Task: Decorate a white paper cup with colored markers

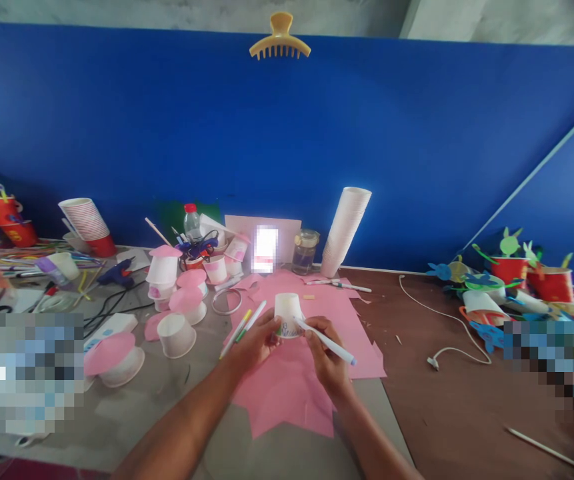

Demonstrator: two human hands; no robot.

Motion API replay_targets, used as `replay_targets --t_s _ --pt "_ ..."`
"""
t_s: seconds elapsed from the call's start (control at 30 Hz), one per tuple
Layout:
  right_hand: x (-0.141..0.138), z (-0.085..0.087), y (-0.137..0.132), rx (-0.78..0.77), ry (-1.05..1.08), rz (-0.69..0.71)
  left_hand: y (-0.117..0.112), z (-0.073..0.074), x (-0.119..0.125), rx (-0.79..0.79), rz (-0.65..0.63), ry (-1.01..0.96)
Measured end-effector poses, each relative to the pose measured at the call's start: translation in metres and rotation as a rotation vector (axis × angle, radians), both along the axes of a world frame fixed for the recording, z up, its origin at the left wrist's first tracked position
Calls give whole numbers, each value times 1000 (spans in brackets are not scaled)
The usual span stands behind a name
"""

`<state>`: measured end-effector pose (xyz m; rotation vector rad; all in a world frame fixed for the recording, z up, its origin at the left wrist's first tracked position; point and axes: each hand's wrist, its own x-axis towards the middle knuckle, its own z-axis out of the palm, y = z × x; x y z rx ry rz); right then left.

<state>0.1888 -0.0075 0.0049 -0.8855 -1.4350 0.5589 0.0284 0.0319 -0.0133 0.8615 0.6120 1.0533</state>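
Note:
My left hand [265, 335] grips a white paper cup [287, 307], turned upside down, by its left side. Small dark drawn marks show low on the cup's near side. Between the fingers of my right hand [327, 350] is a white marker pen [334, 345] with a pale blue end, its tip at the cup's marked side. Under both hands lies a sheet of pink paper [291, 407] with jagged edges. Just left of the cup, a green marker [251, 322] and a yellow marker [237, 332] rest on the table.
White cups with pink paper tops [187, 300] stand to the left, near a bare white cup [177, 335] and a tape ring [227, 301]. Behind are a glass jar [306, 252] and a leaning cup stack [347, 230]. A white cable [449, 313] and red cup crafts [509, 272] lie right.

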Motion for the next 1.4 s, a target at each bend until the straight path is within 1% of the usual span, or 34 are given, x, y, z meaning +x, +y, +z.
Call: replay_targets --t_s 0.2,0.43,0.6,1.1,1.4 --pt "0 0 0 6 -18 -2 1 -4 -1 4 -12 9" --pt "1 -4 2 -5 -15 -5 2 -5 -1 5 -10 20" --pt "0 -3 1 0 -22 -6 2 -6 -1 13 -8 23" --pt "0 -2 1 -26 -40 -7 0 -3 0 1 3 33" --pt "0 -2 2 15 -66 -4 0 -2 0 -14 9 44"
